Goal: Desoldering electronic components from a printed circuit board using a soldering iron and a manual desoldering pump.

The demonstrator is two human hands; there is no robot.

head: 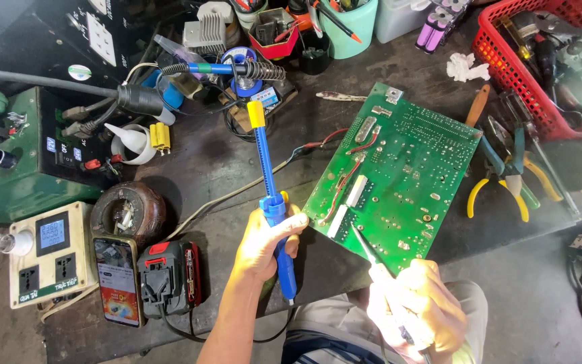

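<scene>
One green circuit board (399, 178) is lying solder side up on the dark workbench (250, 162), tilted, with its near corner toward the person. The soldering tip is touching the board at its lower left part, beside two white connector strips (348, 205), so I judge the desoldering work is going on at this moment; many joints on the board are looking untouched, and no part is lying removed beside it, as far as I can see.

The left hand (264, 243) is grasping one blue desoldering pump (271, 202) with fingers closed around its body, the yellow plunger end pointing away from the person, the nozzle end hanging down. It is standing just beside the left edge of the board, not yet on the joint.

The right hand (415, 307) is clenching one soldering iron (372, 259); the hand is blurred, but the fingers are clearly wrapped around the handle.

A second iron (230, 69) is resting in one coil stand behind. One red basket (547, 61) and two pliers (506, 182) are lying to the right.
</scene>
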